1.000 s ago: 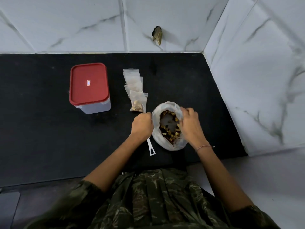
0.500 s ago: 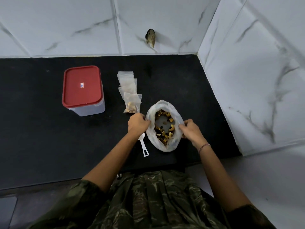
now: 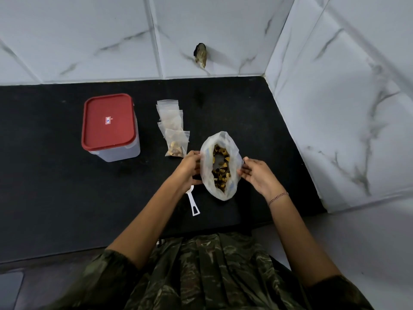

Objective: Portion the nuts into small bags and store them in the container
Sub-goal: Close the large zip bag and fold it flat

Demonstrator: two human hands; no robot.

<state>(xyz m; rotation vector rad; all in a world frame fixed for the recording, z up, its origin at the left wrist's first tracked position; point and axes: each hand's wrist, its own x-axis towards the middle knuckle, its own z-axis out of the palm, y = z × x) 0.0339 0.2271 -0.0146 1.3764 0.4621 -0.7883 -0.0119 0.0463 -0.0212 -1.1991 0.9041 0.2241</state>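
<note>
Currently the left hand (image 3: 190,168) and right hand (image 3: 257,175) pinch opposite sides of the plastic bag (image 3: 224,139) of nuts (image 3: 220,168), its mouth open, on the black table (image 3: 55,186). Small bags (image 3: 173,130) lie just beside it; the red-lidded container (image 3: 109,126) stands farther left.

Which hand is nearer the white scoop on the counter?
Left. The left hand covers the bowl end of the scoop; the right hand is across the nut bag from it.

You're at what looks like a home kitchen counter: a black countertop (image 3: 55,198) runs into a far-right corner of white marble-look wall tiles (image 3: 78,41). A red-lidded food container (image 3: 109,124) stands far left, and a bag of nuts (image 3: 220,166) sits nearer.
</note>
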